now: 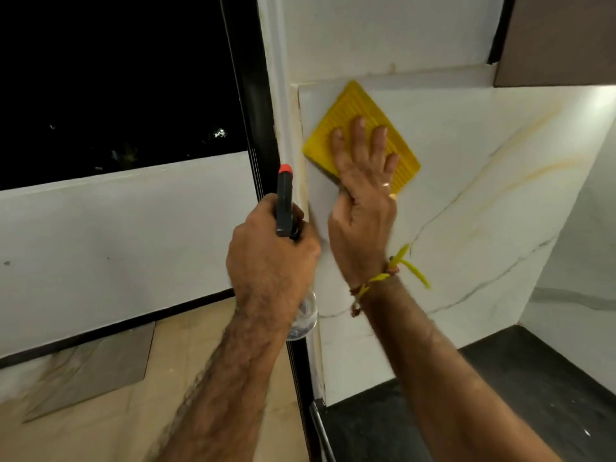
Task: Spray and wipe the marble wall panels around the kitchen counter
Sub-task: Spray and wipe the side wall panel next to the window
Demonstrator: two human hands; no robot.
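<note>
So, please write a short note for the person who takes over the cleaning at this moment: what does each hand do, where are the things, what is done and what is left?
Left hand: grips the spray bottle, upright beside the panel's left edge, nozzle up.
Right hand: flat, straight fingers press the yellow cloth on the marble wall panel, near its top left corner.
Black counter lies below the panel.
Done: wiping is under way at the upper corner; whether it was sprayed cannot be told.
Left: probably the rest of this panel and the side panel to the right.
</note>
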